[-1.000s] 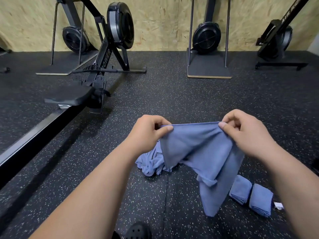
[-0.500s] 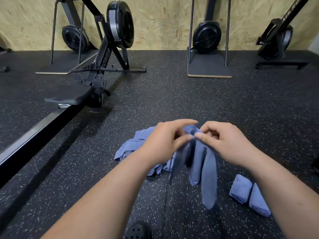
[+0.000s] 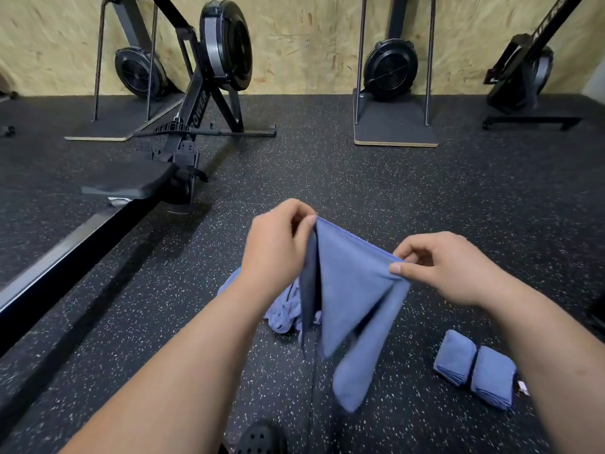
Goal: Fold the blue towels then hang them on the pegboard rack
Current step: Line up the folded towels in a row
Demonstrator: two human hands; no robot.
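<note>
Our left hand (image 3: 278,247) pinches one top corner of a blue towel (image 3: 347,290), with the thumb and curled fingers closed tight on the cloth. Our right hand (image 3: 448,267) pinches the other top corner between thumb and forefinger, and its remaining fingers are curled in. The left hand sits higher and farther from us than the right, so the taut top edge between them slopes down to the right.

The towel hangs in the air over the dark speckled floor (image 3: 425,198). It is doubled into loose folds that narrow to a rounded lower end. That end is blurred, and we cannot tell whether it touches the floor.

Behind the towel, below our left wrist, a crumpled blue heap (image 3: 278,312) lies on the floor, partly hidden. Near our right forearm two folded towels (image 3: 455,357) lie side by side and touching. A small white tag (image 3: 522,386) lies just beside the nearer one. A black shoe (image 3: 262,439) shows at the bottom edge.

On the left stands a rower (image 3: 226,47), its rail (image 3: 65,257) running toward the lower left corner and its seat (image 3: 131,185) resting on the rail. Other machines (image 3: 389,70) stand against the chipboard wall (image 3: 311,37) at the back.
</note>
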